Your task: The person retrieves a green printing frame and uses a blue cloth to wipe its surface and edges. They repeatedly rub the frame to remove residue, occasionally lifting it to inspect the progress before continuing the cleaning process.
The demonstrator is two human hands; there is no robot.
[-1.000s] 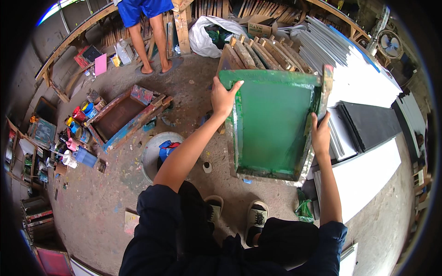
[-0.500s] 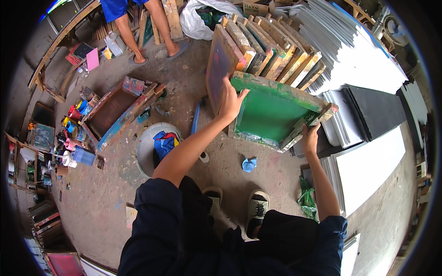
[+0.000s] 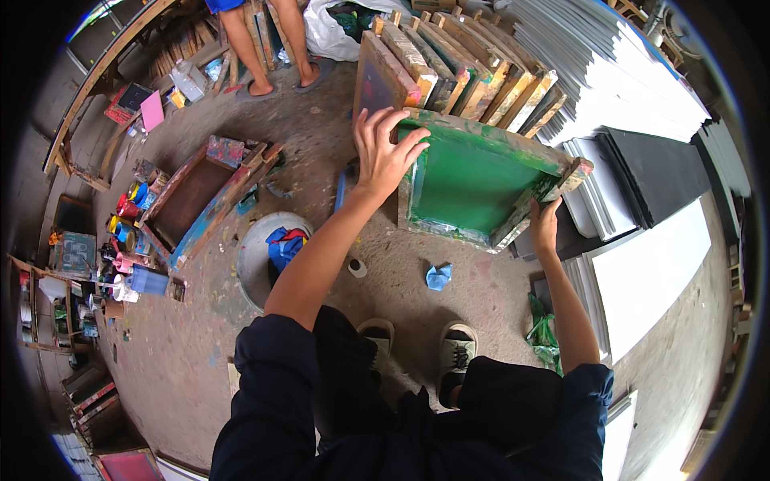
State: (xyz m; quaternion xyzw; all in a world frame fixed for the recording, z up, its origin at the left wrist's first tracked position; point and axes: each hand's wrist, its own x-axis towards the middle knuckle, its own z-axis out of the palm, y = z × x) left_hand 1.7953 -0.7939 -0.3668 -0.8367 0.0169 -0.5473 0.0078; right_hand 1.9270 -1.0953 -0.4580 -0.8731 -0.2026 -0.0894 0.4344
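A wooden screen-printing frame (image 3: 481, 188) with green mesh and paint-stained edges stands tilted against a row of similar frames (image 3: 465, 68). At its upper left corner is my left hand (image 3: 383, 154), fingers spread and thumb over the edge; it is close to the wood, and whether it touches is hard to tell. My right hand (image 3: 545, 227) grips the frame's right side near the lower corner, where a wooden bar sticks out. The right fingertips are partly hidden behind the wood.
A bucket (image 3: 251, 264) with blue and red cloth stands left of my arm. Another frame (image 3: 196, 196) lies beside paint pots (image 3: 128, 216). A blue crumpled scrap (image 3: 439, 277) is on the floor. White sheets (image 3: 654, 284) and a black stack (image 3: 654, 180) lie right. A person's legs (image 3: 297, 40) stand behind.
My left hand has loosened and spread its fingers at the frame's corner, shifting slightly left. The green frame has barely moved, and my right hand keeps its hold. The view has shifted a little.
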